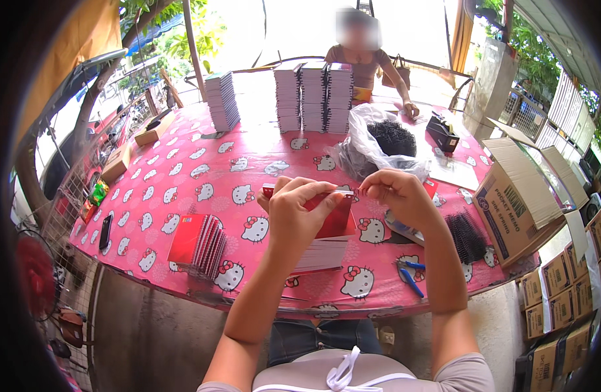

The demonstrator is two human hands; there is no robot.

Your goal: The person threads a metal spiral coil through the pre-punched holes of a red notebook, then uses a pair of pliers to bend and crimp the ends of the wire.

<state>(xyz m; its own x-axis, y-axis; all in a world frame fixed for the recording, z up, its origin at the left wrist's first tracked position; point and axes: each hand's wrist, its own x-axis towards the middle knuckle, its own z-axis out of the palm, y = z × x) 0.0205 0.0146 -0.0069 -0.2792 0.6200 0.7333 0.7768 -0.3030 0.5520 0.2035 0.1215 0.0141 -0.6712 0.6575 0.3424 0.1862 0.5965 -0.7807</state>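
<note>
My left hand [297, 206] is closed on a small red-covered memo pad [345, 193], held up nearly edge-on with thumb and fingers on its near edge. Just right of that pad's end, my right hand [397, 196] has its fingers curled and pinched; whatever is between them is too small to make out. Below the hands lies a pile of memo pads [320, 256], white page edges facing me and a red cover on top. Pliers with blue handles [411, 277] rest right of the pile. Beyond them lie black spiral coils [467, 238].
A stack of red memo pads [196, 245] stands at left. A plastic bag [358, 130] of black coils sits beyond my right hand. Tall notebook stacks [313, 98] line the far side, near another person [359, 59]. An open cardboard box [516, 202] is at right; a phone [106, 231] lies far left.
</note>
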